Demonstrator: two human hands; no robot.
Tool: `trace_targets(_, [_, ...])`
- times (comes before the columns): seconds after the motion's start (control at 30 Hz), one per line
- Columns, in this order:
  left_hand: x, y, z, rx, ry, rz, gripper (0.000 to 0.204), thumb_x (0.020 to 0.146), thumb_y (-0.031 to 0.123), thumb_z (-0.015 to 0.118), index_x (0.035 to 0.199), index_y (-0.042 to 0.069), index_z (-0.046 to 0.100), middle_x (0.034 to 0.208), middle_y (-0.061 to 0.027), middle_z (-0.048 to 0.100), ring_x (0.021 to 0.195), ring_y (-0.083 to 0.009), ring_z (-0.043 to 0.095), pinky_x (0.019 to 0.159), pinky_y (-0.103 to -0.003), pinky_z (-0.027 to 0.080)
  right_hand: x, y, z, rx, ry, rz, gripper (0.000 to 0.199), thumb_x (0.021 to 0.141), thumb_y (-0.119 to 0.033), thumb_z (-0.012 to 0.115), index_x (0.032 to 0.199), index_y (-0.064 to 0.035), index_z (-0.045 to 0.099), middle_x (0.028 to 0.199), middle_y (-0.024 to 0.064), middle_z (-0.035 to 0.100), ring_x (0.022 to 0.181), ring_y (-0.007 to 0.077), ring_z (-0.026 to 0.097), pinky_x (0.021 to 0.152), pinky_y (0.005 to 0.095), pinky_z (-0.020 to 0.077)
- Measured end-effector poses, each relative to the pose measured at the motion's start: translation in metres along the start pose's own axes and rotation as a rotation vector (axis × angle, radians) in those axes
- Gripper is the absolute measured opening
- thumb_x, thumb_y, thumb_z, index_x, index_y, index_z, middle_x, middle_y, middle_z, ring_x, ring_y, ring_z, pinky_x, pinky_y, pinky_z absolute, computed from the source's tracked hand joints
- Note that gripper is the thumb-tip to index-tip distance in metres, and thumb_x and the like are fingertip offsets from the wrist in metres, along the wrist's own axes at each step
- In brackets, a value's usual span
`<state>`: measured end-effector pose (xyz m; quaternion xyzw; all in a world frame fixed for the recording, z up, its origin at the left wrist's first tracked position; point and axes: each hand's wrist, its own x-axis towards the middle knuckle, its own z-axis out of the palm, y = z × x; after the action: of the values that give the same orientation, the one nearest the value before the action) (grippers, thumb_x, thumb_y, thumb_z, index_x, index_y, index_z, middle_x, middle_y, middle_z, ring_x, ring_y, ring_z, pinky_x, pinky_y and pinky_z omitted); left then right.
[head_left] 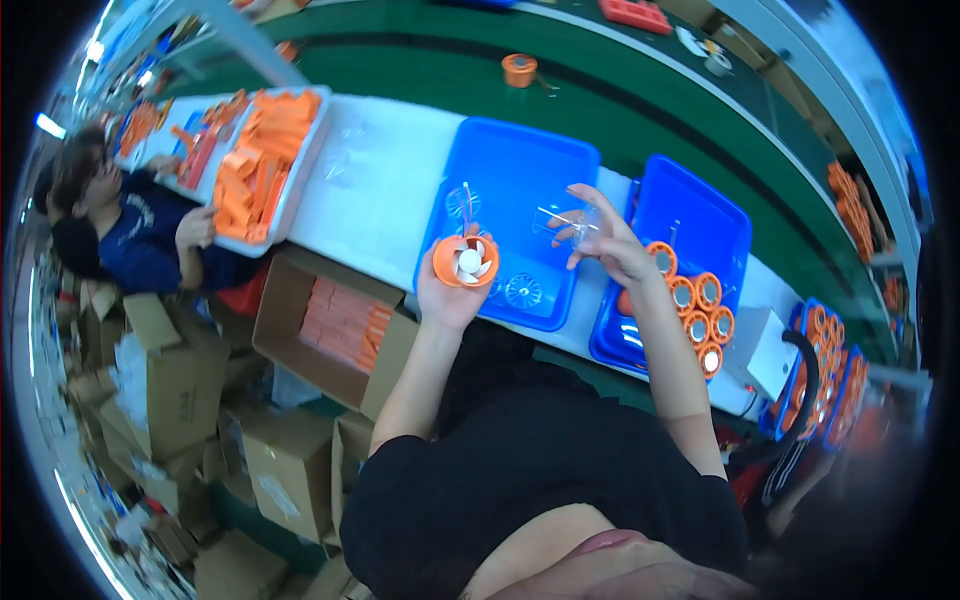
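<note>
My left hand is closed around a round orange fan housing, its white blades facing up. It is over the near left part of a blue tray. To the right, my right hand has its fingers closed on a clear plastic piece, above the tray's right side; its exact shape is hard to make out. Clear round spoked covers lie in the tray, one near the front edge and another beyond the orange housing.
At right, a second blue tray holds several orange round units, with a white box beyond. Left stands a white tray of orange parts, near another person. An open carton sits below; a green conveyor runs behind.
</note>
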<state>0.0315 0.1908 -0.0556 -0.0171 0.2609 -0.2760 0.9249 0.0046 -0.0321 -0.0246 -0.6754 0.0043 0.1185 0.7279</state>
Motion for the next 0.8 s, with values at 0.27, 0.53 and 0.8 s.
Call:
trace_targets(0.27, [0.039,-0.065,-0.008,0.348,-0.351,-0.607,0.046,0.082,0.044,0.038,0.107,0.007,0.048,0.103,-0.0132,0.052,0.09,-0.0286,0.048,0.062,-0.034,0.04,-0.121,0.01,-0.026,0.82,0.115,-0.354,0.062,0.073,-0.026,0.059,0.123,-0.0092,0.027,0.109,0.0196,0.045,0.093,0.0239,0.051,0.06,0.032,0.0486])
trace_targets(0.53, [0.019,-0.188,0.017,0.854,-0.445,-0.798,0.043,0.084,0.041,0.035,0.111,0.009,0.044,0.112,-0.0106,0.048,0.098,-0.0255,0.049,0.073,-0.038,0.044,-0.308,0.049,0.012,0.42,1.105,-0.51,0.052,0.08,-0.034,0.046,0.12,-0.0051,0.032,0.108,0.0186,0.048,0.091,0.0243,0.052,0.06,0.0297,0.0474])
trace_targets(0.8, [-0.032,-0.298,-0.022,0.82,-0.285,-1.211,0.041,0.084,0.036,0.035,0.111,0.006,0.045,0.113,-0.0118,0.047,0.102,-0.0251,0.046,0.086,-0.038,0.036,-0.442,0.202,0.056,1.302,1.862,-0.529,0.044,0.077,-0.045,0.042,0.101,-0.0076,0.045,0.078,0.0117,0.055,0.059,0.0223,0.054,0.042,0.0273,0.0385])
